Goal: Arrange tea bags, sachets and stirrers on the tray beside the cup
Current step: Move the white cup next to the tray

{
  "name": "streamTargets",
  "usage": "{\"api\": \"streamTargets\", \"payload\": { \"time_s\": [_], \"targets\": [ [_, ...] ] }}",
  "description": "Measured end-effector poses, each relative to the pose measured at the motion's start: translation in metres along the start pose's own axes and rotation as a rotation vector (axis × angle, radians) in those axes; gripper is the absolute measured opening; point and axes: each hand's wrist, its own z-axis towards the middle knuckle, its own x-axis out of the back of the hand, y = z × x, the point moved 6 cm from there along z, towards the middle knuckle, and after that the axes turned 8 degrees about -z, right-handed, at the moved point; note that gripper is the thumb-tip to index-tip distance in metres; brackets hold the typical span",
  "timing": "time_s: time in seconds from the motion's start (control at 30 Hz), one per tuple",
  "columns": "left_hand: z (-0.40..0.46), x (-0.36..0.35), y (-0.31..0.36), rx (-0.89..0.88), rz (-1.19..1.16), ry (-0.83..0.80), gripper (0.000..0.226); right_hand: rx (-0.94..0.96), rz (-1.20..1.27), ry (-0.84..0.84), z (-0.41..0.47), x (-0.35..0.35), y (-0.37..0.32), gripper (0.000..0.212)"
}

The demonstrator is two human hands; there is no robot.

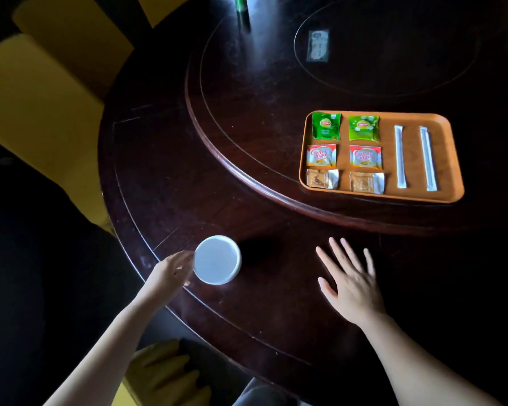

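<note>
We are curling our left hand [175,269] against the side of the white cup [217,259], fingers part-closed and touching its wall, though we cannot tell whether they are truly gripping it. Our right hand [351,284] is hovering spread flat and empty over the bench [165,159].

The cup is standing near the bench's rim, well apart from the orange tray [389,196], where two green tea bags [326,126], two creamer sachets [321,155], two brown sugar sachets [322,179] and two wrapped stirrers [400,157] are lying in tidy rows.

We are judging the risk to sit with the cup: it looks light, so a loose one-sided hold could tip it off the edge, and carrying it across the raised turntable lip [217,148] could catch its base. Setting it down carelessly could nudge the tray and scatter the rows.

The bench is dark polished wood, round, reflecting dimly. The room is dim, with yellow chairs [41,98] standing alongside.
</note>
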Motion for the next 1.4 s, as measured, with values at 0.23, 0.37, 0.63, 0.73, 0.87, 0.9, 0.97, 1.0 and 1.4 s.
{"api": "streamTargets", "payload": {
  "time_s": [0.23, 0.37, 0.63, 0.73, 0.87, 0.9, 0.97, 1.0, 1.4],
  "targets": [
    [-0.010, -0.006, -0.028, 0.131, -0.349, -0.113, 0.019, -0.006, 0.014, 0.017, 0.001, -0.002, 0.000, 0.061],
    [-0.010, -0.020, -0.041, 0.204, -0.608, -0.056, 0.023, -0.003, 0.002, 0.025, 0.001, -0.003, 0.001, 0.061],
    [0.048, -0.022, 0.002, 0.021, -0.653, -0.150, 0.023, 0.010, 0.019, 0.072, -0.001, -0.004, 0.002, 0.060],
    [0.090, -0.005, 0.044, -0.088, -0.634, -0.184, 0.028, 0.013, 0.033, 0.085, 0.000, -0.003, 0.002, 0.060],
    [0.146, 0.007, 0.099, -0.172, -0.630, -0.224, 0.035, 0.015, 0.056, 0.081, 0.001, -0.002, 0.000, 0.061],
    [0.159, 0.006, 0.110, -0.180, -0.639, -0.238, 0.036, 0.015, 0.063, 0.080, 0.001, -0.001, 0.000, 0.061],
    [0.182, 0.002, 0.129, -0.182, -0.652, -0.264, 0.037, 0.019, 0.069, 0.073, 0.001, 0.000, 0.000, 0.061],
    [0.192, -0.001, 0.137, -0.184, -0.649, -0.274, 0.035, 0.021, 0.069, 0.067, 0.001, 0.000, 0.000, 0.061],
    [0.260, -0.040, 0.164, -0.148, -0.504, -0.357, 0.026, 0.020, 0.088, 0.031, 0.003, 0.001, 0.000, 0.063]
  ]
}}
